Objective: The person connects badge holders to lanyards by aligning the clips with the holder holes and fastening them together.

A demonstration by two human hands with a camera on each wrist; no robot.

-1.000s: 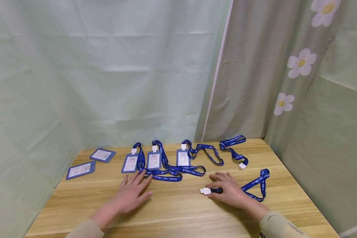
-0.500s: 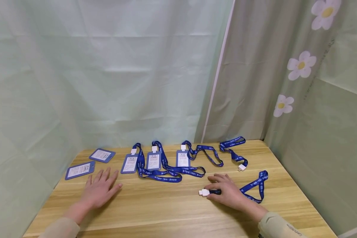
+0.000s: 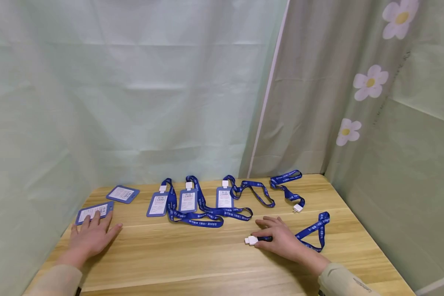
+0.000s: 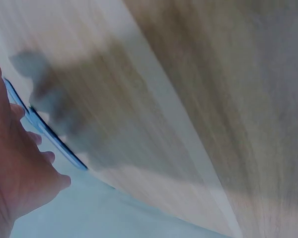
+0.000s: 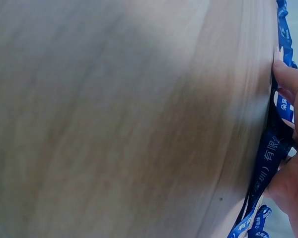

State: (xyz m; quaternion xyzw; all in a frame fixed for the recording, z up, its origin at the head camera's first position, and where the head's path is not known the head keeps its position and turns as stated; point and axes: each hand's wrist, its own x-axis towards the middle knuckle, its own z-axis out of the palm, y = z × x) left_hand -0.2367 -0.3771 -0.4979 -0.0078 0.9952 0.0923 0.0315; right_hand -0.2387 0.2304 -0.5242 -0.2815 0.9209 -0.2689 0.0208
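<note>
My left hand (image 3: 90,238) lies flat on the wooden table (image 3: 207,263) at the left. Its straight fingertips touch the near edge of a blue card holder (image 3: 94,211). The left wrist view shows that hand (image 4: 15,168) against the blue card holder's edge (image 4: 49,136). My right hand (image 3: 279,240) rests on a blue lanyard (image 3: 316,230) at the right. The lanyard's white clip (image 3: 250,240) sticks out to the left of the thumb. In the right wrist view the lanyard (image 5: 265,163) runs under the right hand (image 5: 293,148).
A second loose card holder (image 3: 122,193) lies at the back left. Three holders with lanyards attached (image 3: 157,204) (image 3: 187,200) (image 3: 224,197) lie along the back. Another loose lanyard (image 3: 286,187) lies at the back right. Green curtains close in the table behind and on both sides.
My left hand has slid left across the table, from beside the tangled lanyards to the front card holder. The right hand has stayed on its lanyard.
</note>
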